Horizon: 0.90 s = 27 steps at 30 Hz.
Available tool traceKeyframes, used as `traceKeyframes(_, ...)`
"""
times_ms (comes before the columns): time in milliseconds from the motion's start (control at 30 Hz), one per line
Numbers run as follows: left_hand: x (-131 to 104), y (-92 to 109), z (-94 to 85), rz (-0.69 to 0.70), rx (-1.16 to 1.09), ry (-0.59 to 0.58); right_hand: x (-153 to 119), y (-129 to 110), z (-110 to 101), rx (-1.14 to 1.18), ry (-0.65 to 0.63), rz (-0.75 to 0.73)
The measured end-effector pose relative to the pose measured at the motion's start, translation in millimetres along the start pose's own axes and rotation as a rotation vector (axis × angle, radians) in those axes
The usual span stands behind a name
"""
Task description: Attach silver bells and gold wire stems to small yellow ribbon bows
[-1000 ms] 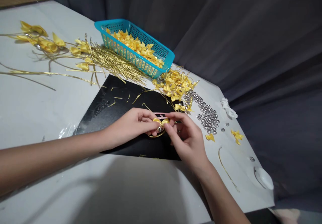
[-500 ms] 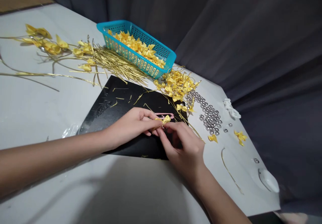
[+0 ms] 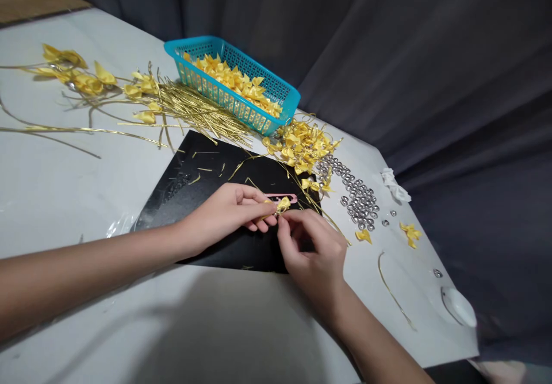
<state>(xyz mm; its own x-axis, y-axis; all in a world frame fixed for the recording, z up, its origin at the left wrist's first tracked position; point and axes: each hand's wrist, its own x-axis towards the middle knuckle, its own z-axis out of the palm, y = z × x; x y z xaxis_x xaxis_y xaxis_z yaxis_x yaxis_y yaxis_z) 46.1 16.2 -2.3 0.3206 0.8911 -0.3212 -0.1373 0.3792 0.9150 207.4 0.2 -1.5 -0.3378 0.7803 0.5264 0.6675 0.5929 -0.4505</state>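
Over the black mat point(image 3: 215, 240), my left hand point(image 3: 228, 211) pinches a small yellow ribbon bow point(image 3: 283, 204) between thumb and fingers. A thin gold strand point(image 3: 280, 211) loops at the bow's near side. My right hand point(image 3: 314, 240) is closed just to the right, thumb and forefinger pinched together at that strand; the exact hold is partly hidden. Behind the fingers, a pink flat piece with a slot point(image 3: 290, 198) lies on the mat. Short gold clippings point(image 3: 204, 169) are scattered over the mat.
A blue basket point(image 3: 192, 43) of yellow bows stands at the back, gold strands point(image 3: 198, 108) heaped before it. Finished-looking bows point(image 3: 304, 142) pile right of it, near silver beads point(image 3: 361, 200). Farther right lie a loose strand point(image 3: 390, 292) and a white oval object point(image 3: 460, 308). A dark curtain hangs behind.
My right fingertips have drawn slightly away from the left ones, and a gold loop shows at the bow. The left hand keeps its pinch. The view has shifted a little.
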Motion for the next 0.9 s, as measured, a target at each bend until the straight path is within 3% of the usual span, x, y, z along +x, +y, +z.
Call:
traceKeyframes(167, -0.3, 0.1, -0.2, 0.037, -0.006, 0.046, 2.4, 1.5, -2.9, 0.25, -0.069, 0.304)
traceKeyframes(267, -0.3, 0.4, 0.0, 0.046, -0.008, 0.091, 4.6, 1.0, -6.9, 0.3, -0.057, 0.385)
traceKeyframes(467, 2.4, -2.1, -0.4, 0.111, -0.04, 0.153, 11.1, 5.2, -14.7, 0.293, -0.016, 0.397)
traceKeyframes(600, 1.6, -2.1, -0.3, 0.112, -0.001, 0.128, 13.7, 8.2, -17.7, 0.297, 0.024, 0.373)
traceKeyframes(767, -1.1, -1.3, -0.1, 0.102, 0.032, 0.075, 11.9, 6.7, -11.0, 0.352, -0.159, 0.406)
traceKeyframes(900, -0.4, -3.1, -1.3, 0.09, -0.001, 0.054, 12.9, 6.6, -3.0, 0.351, -0.227, 0.43)
